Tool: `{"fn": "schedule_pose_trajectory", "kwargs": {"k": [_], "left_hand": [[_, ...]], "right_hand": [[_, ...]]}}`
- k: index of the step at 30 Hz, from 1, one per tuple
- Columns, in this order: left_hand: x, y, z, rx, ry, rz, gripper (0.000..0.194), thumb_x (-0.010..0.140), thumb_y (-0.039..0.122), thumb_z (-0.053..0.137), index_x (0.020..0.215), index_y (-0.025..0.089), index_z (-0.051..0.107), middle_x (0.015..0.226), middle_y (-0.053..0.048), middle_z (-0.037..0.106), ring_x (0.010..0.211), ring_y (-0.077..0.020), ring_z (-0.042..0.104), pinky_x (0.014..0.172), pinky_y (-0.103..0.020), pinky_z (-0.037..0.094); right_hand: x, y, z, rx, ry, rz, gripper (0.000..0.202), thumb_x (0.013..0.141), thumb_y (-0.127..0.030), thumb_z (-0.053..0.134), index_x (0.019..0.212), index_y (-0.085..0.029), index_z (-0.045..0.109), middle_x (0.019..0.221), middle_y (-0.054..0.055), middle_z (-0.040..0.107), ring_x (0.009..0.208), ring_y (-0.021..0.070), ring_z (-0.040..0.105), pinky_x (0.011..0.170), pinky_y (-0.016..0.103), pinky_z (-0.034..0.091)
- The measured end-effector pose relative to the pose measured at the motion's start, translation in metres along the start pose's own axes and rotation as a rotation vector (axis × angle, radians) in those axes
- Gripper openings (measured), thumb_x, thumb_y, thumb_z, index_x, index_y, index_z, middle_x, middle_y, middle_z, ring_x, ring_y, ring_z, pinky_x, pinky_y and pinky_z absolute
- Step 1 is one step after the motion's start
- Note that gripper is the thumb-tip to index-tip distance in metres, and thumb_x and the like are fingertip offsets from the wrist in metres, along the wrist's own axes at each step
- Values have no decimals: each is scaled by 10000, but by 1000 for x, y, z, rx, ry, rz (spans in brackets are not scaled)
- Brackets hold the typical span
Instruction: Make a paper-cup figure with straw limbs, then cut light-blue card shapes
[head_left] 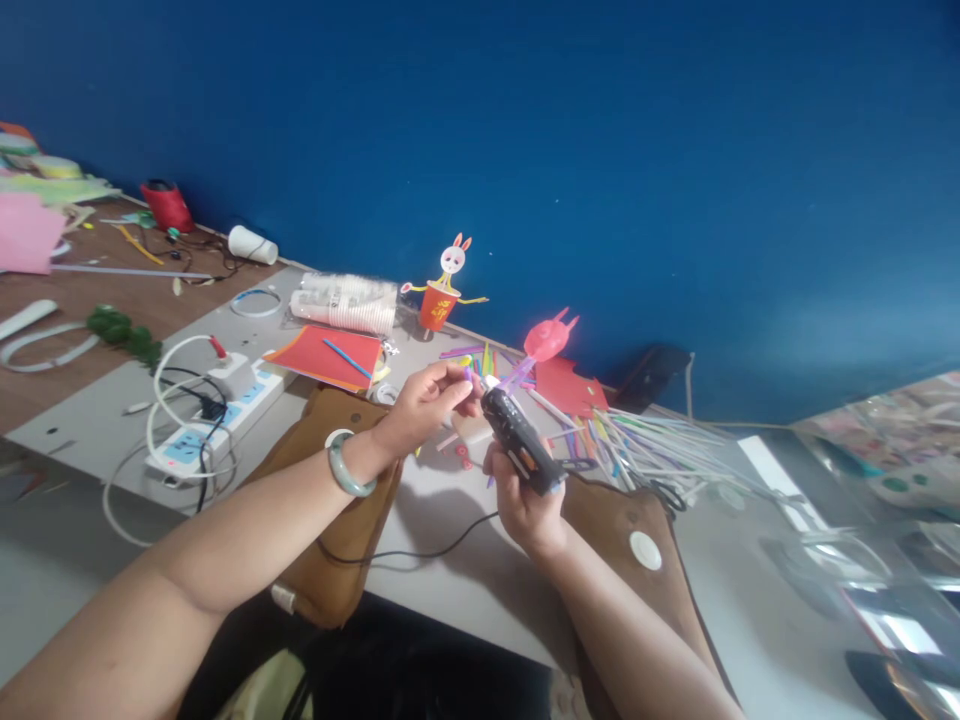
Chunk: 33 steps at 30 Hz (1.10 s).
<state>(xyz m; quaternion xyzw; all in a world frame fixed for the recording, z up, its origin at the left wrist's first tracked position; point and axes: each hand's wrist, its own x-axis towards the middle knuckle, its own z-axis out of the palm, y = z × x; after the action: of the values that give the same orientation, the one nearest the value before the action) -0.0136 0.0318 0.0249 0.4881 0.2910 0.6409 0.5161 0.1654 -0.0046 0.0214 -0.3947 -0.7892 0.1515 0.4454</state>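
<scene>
My right hand [531, 505] is wrapped around a black hot glue gun [519, 440], its nozzle pointing up and left toward my other hand. My left hand [427, 405], with a jade-coloured bangle [350, 468] on the wrist, pinches a small purple piece [469, 376] close to that nozzle. Just beyond the glue gun rises a pink rabbit-eared head [547, 340] on purple strips; what supports it is hidden. Behind the hands stands a red paper cup figure [439, 304] with a white rabbit head and yellow arms.
Many coloured straws [645, 445] spread to the right beside red paper [571, 388]. Wrapped paper cups [345, 302] lie near orange-red sheets [326, 352]. At left is a power strip [217, 415] with tangled cables. A black cord [420, 554] crosses the table between brown cushions [330, 525].
</scene>
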Motion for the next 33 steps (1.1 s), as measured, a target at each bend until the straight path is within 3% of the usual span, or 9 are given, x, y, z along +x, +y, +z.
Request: {"fn": "schedule_pose_trajectory", "kwargs": {"k": [3,7,9,16,21,25,27,30,33], "left_hand": [[5,3,-5,-49,58,-14,205,862,356,669,908,163,614,881,-43,695,697,-110,656,701,-264,551],[17,8,-18,-136,159,-19,232,835,365,706,883,165,599,859,-25,691,644,-79,637,681,-241,538],[24,9,-26,-182,205,-1,212,838,352,703,890,178,593,847,-14,693,651,-76,641,677,-230,533],[36,13,-45,-318,271,37,129,834,274,702,869,195,607,798,6,689,665,-79,648,693,-229,548],[33,14,-45,-343,252,32,81,849,270,691,860,215,633,842,1,702,693,-83,656,731,-237,569],[31,19,-42,-325,255,34,89,841,272,703,845,220,631,841,3,702,683,-83,653,732,-233,573],[30,21,-40,-318,257,26,106,834,273,712,855,217,624,829,9,700,676,-81,654,730,-232,572],[28,23,-35,-307,269,-3,127,835,282,712,861,210,611,817,15,698,666,-78,657,711,-223,567],[25,22,-30,-304,247,-26,135,836,288,711,878,205,614,820,14,698,668,-80,661,703,-225,567]], "right_hand": [[-4,5,-2,-83,-72,-86,176,908,-342,522,1008,-205,571,734,55,676,600,185,643,592,307,498],[0,-3,-1,-74,-461,-431,236,900,-372,496,1046,-194,550,749,52,664,631,178,619,601,293,466],[1,-13,2,-152,-565,-487,229,919,-371,473,1012,-174,545,729,49,636,621,177,571,590,295,430],[-13,-26,23,-510,-609,-327,183,850,-148,514,1032,-143,536,878,106,603,811,250,555,740,372,452],[-23,-12,41,-280,-519,-144,420,882,-158,566,1275,-165,417,1025,121,604,967,263,589,853,414,497],[-20,-9,38,-82,-606,-14,671,795,-292,753,1341,-156,387,1084,125,620,981,239,620,838,374,523],[-9,-8,27,-40,-641,37,622,786,-358,768,1288,-146,468,1067,120,640,929,216,637,811,343,527],[15,1,4,-110,-605,123,150,902,-249,609,1017,-158,644,934,76,682,784,154,637,752,282,499],[33,19,-9,-376,-664,227,137,842,-101,587,875,-165,704,858,64,701,745,157,628,704,267,447]]}}
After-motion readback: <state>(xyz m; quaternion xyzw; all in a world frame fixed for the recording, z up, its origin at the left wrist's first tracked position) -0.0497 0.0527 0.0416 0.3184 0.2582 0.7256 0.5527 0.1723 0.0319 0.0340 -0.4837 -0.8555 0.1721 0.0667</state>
